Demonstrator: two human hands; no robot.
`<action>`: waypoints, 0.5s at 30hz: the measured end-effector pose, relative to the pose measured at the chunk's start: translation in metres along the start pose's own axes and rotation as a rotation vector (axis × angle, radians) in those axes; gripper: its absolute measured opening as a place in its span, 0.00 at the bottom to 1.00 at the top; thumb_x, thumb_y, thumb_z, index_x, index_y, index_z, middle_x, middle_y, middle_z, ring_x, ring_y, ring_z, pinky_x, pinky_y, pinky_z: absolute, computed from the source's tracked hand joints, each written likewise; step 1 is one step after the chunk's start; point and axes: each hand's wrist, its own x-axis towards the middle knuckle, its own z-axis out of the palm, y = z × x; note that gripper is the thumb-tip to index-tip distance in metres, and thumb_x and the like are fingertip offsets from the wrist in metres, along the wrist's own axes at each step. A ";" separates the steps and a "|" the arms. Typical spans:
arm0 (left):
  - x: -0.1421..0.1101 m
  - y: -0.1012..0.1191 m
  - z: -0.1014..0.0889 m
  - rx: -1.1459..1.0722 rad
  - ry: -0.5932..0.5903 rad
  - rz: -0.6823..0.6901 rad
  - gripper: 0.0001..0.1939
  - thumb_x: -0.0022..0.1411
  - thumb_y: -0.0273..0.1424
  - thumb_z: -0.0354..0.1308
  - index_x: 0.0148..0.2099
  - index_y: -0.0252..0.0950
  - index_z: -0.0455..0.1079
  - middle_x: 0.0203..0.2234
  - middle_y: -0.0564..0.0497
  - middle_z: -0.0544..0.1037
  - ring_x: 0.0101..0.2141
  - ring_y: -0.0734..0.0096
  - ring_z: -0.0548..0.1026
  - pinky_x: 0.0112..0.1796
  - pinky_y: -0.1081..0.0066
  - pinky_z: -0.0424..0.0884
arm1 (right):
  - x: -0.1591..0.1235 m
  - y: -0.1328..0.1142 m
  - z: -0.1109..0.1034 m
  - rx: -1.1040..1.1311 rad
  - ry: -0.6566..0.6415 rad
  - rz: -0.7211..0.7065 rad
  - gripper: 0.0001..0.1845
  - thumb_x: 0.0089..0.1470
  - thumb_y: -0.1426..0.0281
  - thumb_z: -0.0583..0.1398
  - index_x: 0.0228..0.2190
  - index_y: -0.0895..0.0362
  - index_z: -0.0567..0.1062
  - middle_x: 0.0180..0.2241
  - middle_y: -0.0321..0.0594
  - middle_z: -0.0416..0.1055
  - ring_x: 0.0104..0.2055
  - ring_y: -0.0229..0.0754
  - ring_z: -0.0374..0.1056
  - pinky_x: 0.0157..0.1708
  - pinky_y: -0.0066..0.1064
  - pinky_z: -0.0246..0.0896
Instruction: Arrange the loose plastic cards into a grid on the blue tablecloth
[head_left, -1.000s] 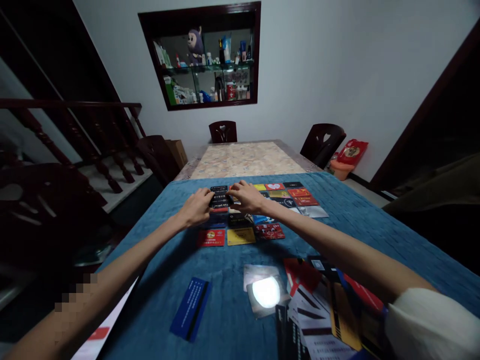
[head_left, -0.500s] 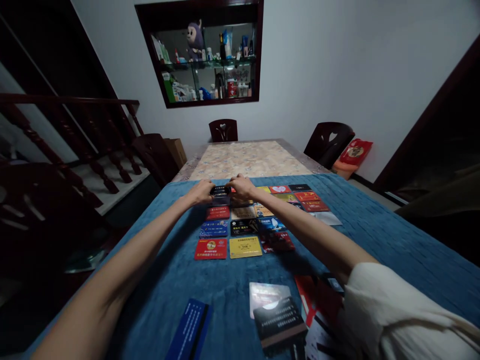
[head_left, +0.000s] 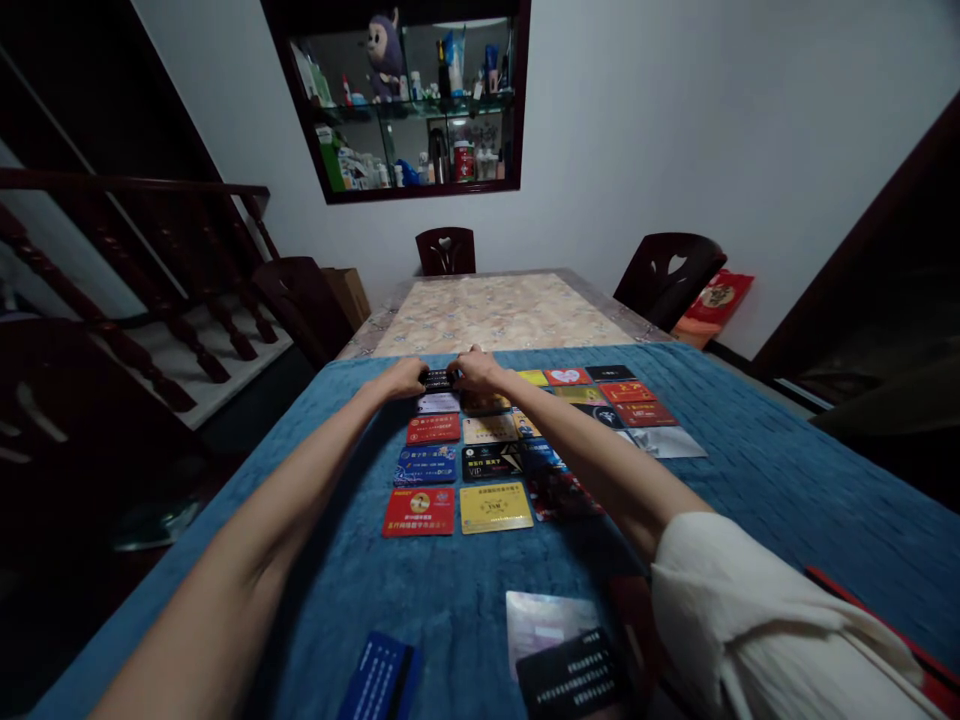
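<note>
We note a flat, rectangular black card (head_left: 438, 380) with pale print, lying at the far left corner of a grid of similar thin, smooth cards on a blue cloth (head_left: 450, 580) whose surface looks soft and lightly creased. Below it in the same column we record a pale card (head_left: 439, 402), then a red card (head_left: 433, 429), a blue card (head_left: 426, 465) and a red-and-gold card (head_left: 418, 513). Nearer the viewer, a silvery card (head_left: 547, 620) shows a sheen and is partly overlapped by a dark printed card (head_left: 574, 675). We find the black card between the two hands: the left hand (head_left: 403, 378) has curled fingers at its left end, and the right hand (head_left: 478, 370) arches bent fingers at its right end. We cannot tell whether either hand pinches the card or merely touches its edge.
</note>
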 end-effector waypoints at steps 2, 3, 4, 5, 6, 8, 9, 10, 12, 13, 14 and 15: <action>0.002 -0.002 0.001 -0.007 -0.015 -0.005 0.17 0.49 0.27 0.57 0.42 0.35 0.78 0.36 0.48 0.81 0.42 0.59 0.76 0.43 0.70 0.72 | 0.003 0.001 0.003 0.002 -0.008 -0.002 0.22 0.56 0.64 0.61 0.53 0.48 0.75 0.54 0.45 0.73 0.59 0.58 0.60 0.49 0.41 0.58; 0.003 -0.003 0.001 -0.012 -0.021 -0.005 0.17 0.48 0.27 0.57 0.42 0.35 0.78 0.36 0.49 0.81 0.42 0.60 0.76 0.43 0.70 0.72 | 0.005 0.001 0.004 0.001 -0.011 -0.002 0.23 0.56 0.64 0.61 0.54 0.48 0.75 0.54 0.45 0.73 0.59 0.58 0.60 0.49 0.41 0.58; 0.003 -0.003 0.001 -0.016 -0.026 -0.004 0.17 0.48 0.27 0.57 0.43 0.35 0.78 0.36 0.48 0.81 0.42 0.60 0.76 0.43 0.70 0.72 | 0.006 0.001 0.005 0.001 -0.015 -0.001 0.23 0.56 0.64 0.61 0.54 0.48 0.75 0.54 0.45 0.73 0.59 0.57 0.60 0.49 0.41 0.58; 0.003 -0.004 0.001 -0.021 -0.031 -0.002 0.17 0.48 0.27 0.57 0.43 0.35 0.78 0.36 0.48 0.81 0.42 0.59 0.76 0.42 0.70 0.72 | 0.007 0.002 0.006 0.000 -0.018 -0.001 0.23 0.56 0.63 0.60 0.54 0.48 0.75 0.53 0.45 0.73 0.59 0.57 0.60 0.49 0.41 0.58; 0.004 -0.004 0.001 -0.025 -0.036 -0.001 0.18 0.48 0.27 0.57 0.43 0.35 0.78 0.36 0.48 0.81 0.42 0.59 0.77 0.42 0.70 0.72 | 0.008 0.001 0.007 -0.001 -0.020 -0.003 0.23 0.56 0.63 0.60 0.54 0.48 0.75 0.53 0.45 0.73 0.59 0.57 0.60 0.49 0.41 0.58; 0.004 -0.004 0.001 -0.032 -0.047 0.000 0.18 0.48 0.27 0.57 0.43 0.35 0.78 0.36 0.48 0.81 0.42 0.59 0.77 0.42 0.71 0.72 | 0.009 0.001 0.007 -0.003 -0.025 -0.007 0.22 0.57 0.64 0.60 0.53 0.48 0.75 0.53 0.45 0.74 0.59 0.57 0.61 0.50 0.41 0.58; 0.004 -0.004 0.002 -0.035 -0.052 -0.001 0.18 0.48 0.27 0.58 0.43 0.36 0.78 0.36 0.48 0.81 0.43 0.59 0.77 0.42 0.71 0.72 | 0.009 0.001 0.007 -0.005 -0.029 -0.008 0.22 0.57 0.64 0.60 0.53 0.49 0.75 0.53 0.45 0.74 0.59 0.57 0.61 0.50 0.41 0.59; 0.005 -0.004 0.002 -0.038 -0.057 -0.003 0.18 0.47 0.27 0.58 0.43 0.36 0.78 0.36 0.48 0.81 0.43 0.59 0.77 0.42 0.71 0.72 | 0.009 0.001 0.007 -0.007 -0.032 -0.007 0.22 0.57 0.63 0.60 0.53 0.49 0.76 0.53 0.46 0.74 0.59 0.57 0.62 0.50 0.41 0.59; 0.006 -0.003 0.003 -0.045 -0.064 -0.007 0.18 0.47 0.27 0.58 0.42 0.36 0.78 0.36 0.49 0.81 0.44 0.59 0.77 0.43 0.71 0.72 | 0.009 0.000 0.007 -0.011 -0.039 -0.004 0.22 0.57 0.63 0.60 0.53 0.49 0.76 0.53 0.46 0.74 0.59 0.57 0.61 0.50 0.41 0.59; 0.006 -0.003 0.004 -0.049 -0.067 -0.010 0.18 0.47 0.27 0.58 0.42 0.36 0.78 0.36 0.49 0.81 0.44 0.59 0.77 0.43 0.71 0.72 | 0.008 0.000 0.006 -0.013 -0.042 -0.002 0.22 0.56 0.63 0.60 0.53 0.49 0.75 0.53 0.46 0.74 0.59 0.57 0.61 0.49 0.40 0.60; 0.006 -0.003 0.004 -0.053 -0.068 -0.013 0.18 0.47 0.27 0.58 0.42 0.36 0.78 0.36 0.49 0.81 0.44 0.59 0.77 0.43 0.71 0.72 | 0.008 0.000 0.006 -0.014 -0.043 -0.001 0.23 0.56 0.63 0.60 0.53 0.49 0.75 0.54 0.46 0.74 0.60 0.57 0.60 0.49 0.40 0.60; 0.006 -0.003 0.005 -0.057 -0.070 -0.017 0.17 0.47 0.27 0.58 0.42 0.36 0.78 0.36 0.48 0.81 0.44 0.59 0.77 0.43 0.71 0.72 | 0.008 -0.001 0.005 -0.016 -0.045 -0.002 0.23 0.56 0.63 0.60 0.54 0.48 0.75 0.53 0.45 0.74 0.60 0.57 0.60 0.49 0.40 0.60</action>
